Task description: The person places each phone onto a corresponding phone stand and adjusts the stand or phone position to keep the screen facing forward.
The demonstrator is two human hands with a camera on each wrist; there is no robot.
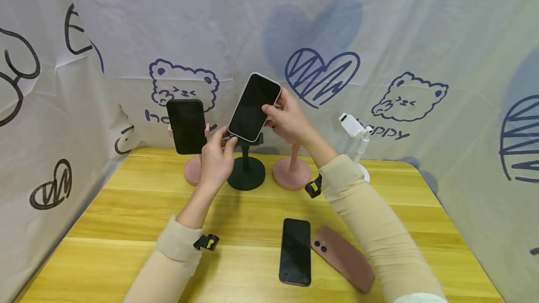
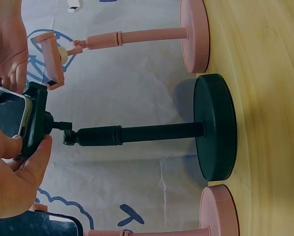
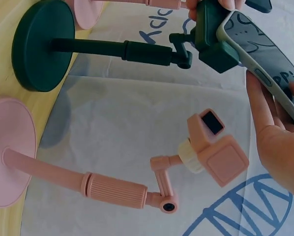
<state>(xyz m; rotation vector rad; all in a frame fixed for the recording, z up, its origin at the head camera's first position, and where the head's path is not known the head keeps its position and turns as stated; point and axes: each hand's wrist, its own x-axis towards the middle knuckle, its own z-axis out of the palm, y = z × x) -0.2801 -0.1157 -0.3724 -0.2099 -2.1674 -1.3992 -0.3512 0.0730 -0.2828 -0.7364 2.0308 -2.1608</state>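
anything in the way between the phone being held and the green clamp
Nothing visible: the phone, held higher up by the right hand, has its lower end right at the clamp. The left hand grips there too, but does not appear to come between them.

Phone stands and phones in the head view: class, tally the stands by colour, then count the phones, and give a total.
Pink stands: 2 (left pink stand, right pink stand)
Dark green stand: 1
White stand: 1
Phones: 4 (held phone, mounted phone, face-up phone, face-down phone)
Total: 8
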